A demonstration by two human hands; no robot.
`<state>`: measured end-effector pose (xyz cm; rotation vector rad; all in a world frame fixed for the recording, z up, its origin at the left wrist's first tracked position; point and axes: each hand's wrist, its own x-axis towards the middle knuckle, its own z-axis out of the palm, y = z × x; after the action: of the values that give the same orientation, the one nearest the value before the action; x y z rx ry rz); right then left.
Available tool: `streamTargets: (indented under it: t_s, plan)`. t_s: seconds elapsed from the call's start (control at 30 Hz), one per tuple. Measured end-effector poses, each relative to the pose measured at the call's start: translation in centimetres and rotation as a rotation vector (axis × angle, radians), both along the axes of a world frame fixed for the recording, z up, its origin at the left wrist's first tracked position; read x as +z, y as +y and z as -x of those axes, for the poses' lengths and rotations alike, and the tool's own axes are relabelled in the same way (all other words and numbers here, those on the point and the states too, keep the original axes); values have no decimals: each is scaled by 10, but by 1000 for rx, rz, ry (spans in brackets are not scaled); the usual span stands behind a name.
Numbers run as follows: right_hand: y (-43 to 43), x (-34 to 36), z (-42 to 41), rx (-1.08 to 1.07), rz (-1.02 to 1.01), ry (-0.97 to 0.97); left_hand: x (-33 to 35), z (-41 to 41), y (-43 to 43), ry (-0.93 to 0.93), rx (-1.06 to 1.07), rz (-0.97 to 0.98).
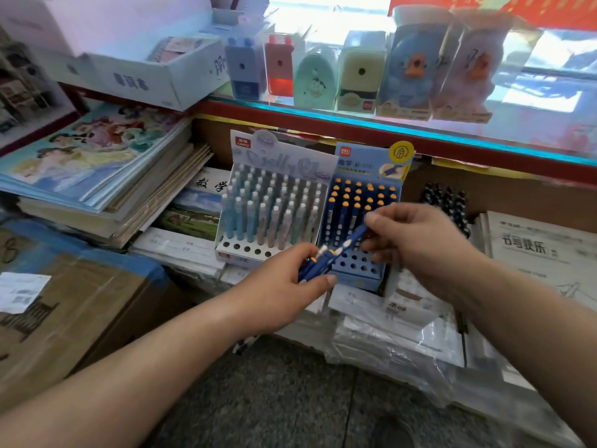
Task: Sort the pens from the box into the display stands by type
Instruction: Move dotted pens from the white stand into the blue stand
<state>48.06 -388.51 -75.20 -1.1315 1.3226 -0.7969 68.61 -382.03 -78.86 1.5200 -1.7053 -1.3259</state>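
Observation:
My left hand grips a bundle of dark blue pens with pale tips pointing up and right. My right hand pinches one dark blue pen at its upper end, its tip still among the bundle. Both hands hover over the front rows of the blue display stand, whose back rows hold dark blue pens with orange caps and whose front holes are bare. To its left is a white display stand filled with pale blue and white pens.
Stacks of notebooks and colouring books lie to the left, a cardboard box at lower left. Wrapped paper packs sit below the stands. A glass shelf above carries boxed sharpeners. Black pens stand behind my right hand.

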Motion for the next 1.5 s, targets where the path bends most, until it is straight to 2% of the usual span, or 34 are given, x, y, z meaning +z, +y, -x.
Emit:
streamTargets:
  t_s: [0.07, 0.2, 0.37, 0.47, 0.7, 1.4, 1.5]
  plan:
    - [-5, 10, 11, -103, 133, 24, -1, -4, -1, -44, 10, -6]
    - [-6, 22, 28, -163, 553, 394, -4, -3, -9, -75, 61, -22]
    - [-10, 10, 31, -92, 663, 686, -8, 4, -13, -60, 64, -15]
    - [-13, 5, 27, -81, 698, 785, -8, 9, -15, -53, 63, -10]
    - [-20, 2, 23, -29, 692, 853, -12, 13, -19, -54, 69, -1]
    - [-23, 3, 20, -15, 666, 828, -9, 12, -20, -95, 60, 7]
    - [-23, 2, 19, 40, 634, 877, -10, 11, -20, -91, 59, 9]
